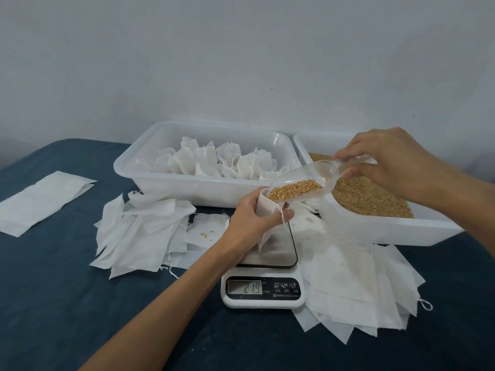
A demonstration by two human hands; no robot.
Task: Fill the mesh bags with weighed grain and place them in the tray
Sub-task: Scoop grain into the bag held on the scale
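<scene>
My left hand (pixel 253 216) grips a white mesh bag (pixel 265 210) by its open mouth, its bottom touching the steel plate of the scale (pixel 278 253), which reads 21.9. My right hand (pixel 388 162) pinches the handle of a clear plastic scoop (pixel 305 180). The scoop tilts down and its lip, loaded with golden grain (pixel 294 188), sits at the bag's mouth. Behind on the right, a white tray (pixel 388 228) holds loose grain (pixel 369 196). A second white tray (pixel 166 180) at the back centre contains several filled, tied bags (pixel 214 162).
Flat empty bags lie in a pile (pixel 144 231) left of the scale and another pile (pixel 356 285) right of it. A long white packet (pixel 40 202) lies at far left on the dark blue tabletop (pixel 67 303). A few spilled grains (pixel 206 232) rest on one bag.
</scene>
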